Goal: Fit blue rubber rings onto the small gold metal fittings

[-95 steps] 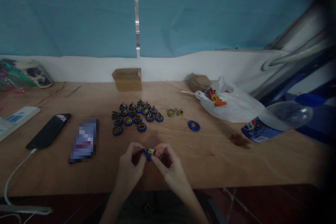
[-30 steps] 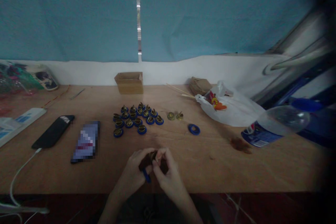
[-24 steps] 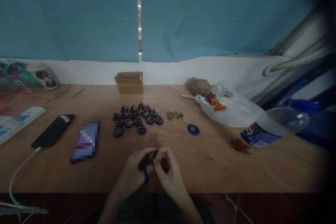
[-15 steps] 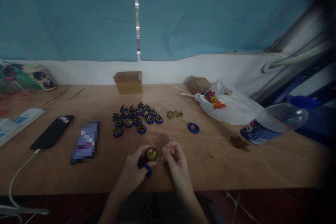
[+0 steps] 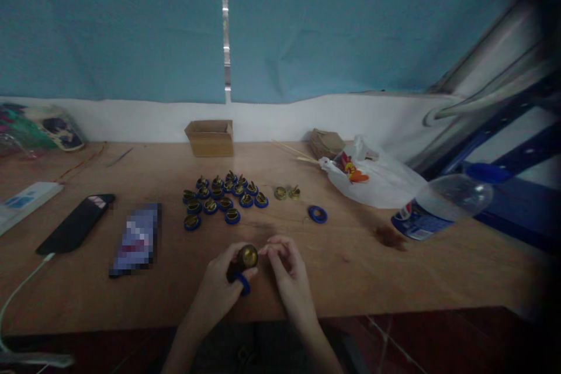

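My left hand is wrapped round a round brass part, whose face is turned up. A blue ring sits against the thumb of that same hand. Just to the right, my right hand has thumb and forefinger pinched together close to the brass part; what lies between them is too small to name. Several brass pieces with blue rims stand in a group beyond my hands. Two brass pieces without blue lie to their right, and loose blue rings rest nearer.
On the wooden table are an open cardboard box, a white plastic bag, a tilted bottle, a black phone on a cable, a blurred blue packet and a white power strip.
My right hand's fingertips have moved left, up to the brass part in my left hand. The whole view has shifted slightly.
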The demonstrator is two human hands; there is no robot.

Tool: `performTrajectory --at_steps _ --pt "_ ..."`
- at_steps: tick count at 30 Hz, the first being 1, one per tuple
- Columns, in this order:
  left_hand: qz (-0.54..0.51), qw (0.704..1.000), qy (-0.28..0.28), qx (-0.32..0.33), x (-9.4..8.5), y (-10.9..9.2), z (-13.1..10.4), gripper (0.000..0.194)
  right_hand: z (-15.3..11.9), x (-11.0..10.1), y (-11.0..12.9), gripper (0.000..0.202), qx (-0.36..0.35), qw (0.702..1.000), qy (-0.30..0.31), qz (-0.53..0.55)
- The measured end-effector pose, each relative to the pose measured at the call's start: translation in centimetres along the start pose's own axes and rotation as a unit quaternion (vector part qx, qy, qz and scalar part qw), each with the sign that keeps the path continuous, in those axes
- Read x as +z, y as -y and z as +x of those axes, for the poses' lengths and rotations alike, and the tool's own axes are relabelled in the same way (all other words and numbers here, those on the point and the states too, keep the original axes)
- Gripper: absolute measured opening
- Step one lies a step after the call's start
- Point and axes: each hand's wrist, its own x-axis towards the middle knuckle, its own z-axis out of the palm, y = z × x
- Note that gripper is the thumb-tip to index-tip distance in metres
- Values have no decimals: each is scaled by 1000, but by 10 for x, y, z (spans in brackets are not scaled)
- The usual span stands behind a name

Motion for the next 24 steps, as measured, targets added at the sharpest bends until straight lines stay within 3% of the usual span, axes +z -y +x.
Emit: performTrajectory --at_steps 5,9,13,16,19,24 --pt "7 1000 -14 -2 0 2 0 29 -11 -9 1 15 -75 979 -22 -186" --pt "-5 997 -75 -16 0 12 1 29 -31 -26 3 29 -155 908 56 -384" --pt "-10 995 -99 -30 0 16 2 32 -50 -35 5 51 -204 836 150 -487" --pt "5 995 -92 -24 0 15 2 31 -51 -38 6 57 -192 816 179 -515" --pt "15 995 -91 -27 -1 12 1 30 -37 -44 6 56 -159 817 155 -532" --pt "17 996 -86 -27 -1 9 1 29 9 -67 1 49 -147 812 58 -561"
